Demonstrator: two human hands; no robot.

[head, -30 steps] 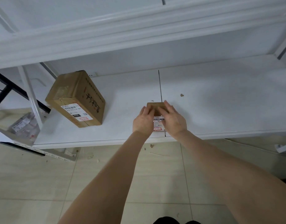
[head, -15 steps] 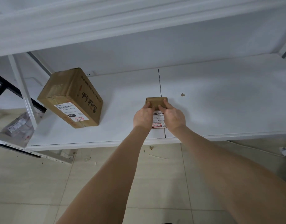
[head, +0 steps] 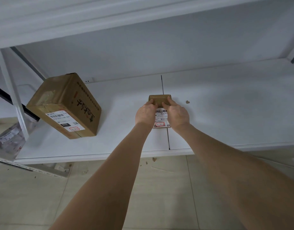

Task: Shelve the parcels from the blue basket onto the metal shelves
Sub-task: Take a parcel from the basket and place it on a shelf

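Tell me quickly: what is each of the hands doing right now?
Left hand: holding the small parcel by its left side.
Right hand: holding the same small parcel by its right side.

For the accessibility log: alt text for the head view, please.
The left hand and right hand hold a small brown parcel with a white label on the white metal shelf, over the seam between its panels. A larger cardboard box sits left of it on the same shelf; tiled floor below.
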